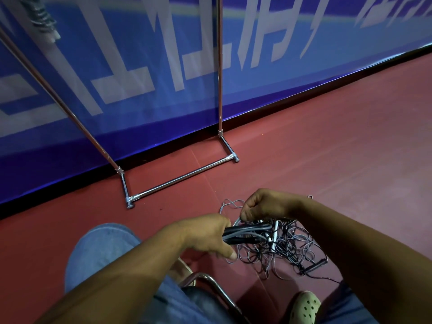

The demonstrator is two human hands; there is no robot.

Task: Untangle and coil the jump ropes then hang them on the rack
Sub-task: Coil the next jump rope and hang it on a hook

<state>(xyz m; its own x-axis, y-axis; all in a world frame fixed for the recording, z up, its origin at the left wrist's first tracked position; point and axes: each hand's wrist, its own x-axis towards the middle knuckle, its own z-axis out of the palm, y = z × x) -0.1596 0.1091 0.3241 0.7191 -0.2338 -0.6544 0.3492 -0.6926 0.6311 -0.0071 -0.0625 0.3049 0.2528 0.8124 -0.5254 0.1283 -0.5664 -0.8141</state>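
Observation:
A tangle of thin grey and black jump ropes [280,249] lies on the red floor in front of my knees. My left hand [205,235] grips a bundle of black rope handles [247,233] held level over the pile. Just above them, my right hand [264,205] pinches a grey cord that rises from the tangle. One more black handle [314,265] lies at the pile's right edge. The chrome rack [182,177] stands on the floor ahead, against the wall. A coiled rope [44,19] hangs at the top left, blurred.
A blue banner with white lettering [163,66] covers the wall behind the rack. I sit on a chair with a chrome frame [210,280]; my jeans-clad left knee [102,249] and a pale clog [306,306] are in the foreground. Red floor [339,148] stretches to the right.

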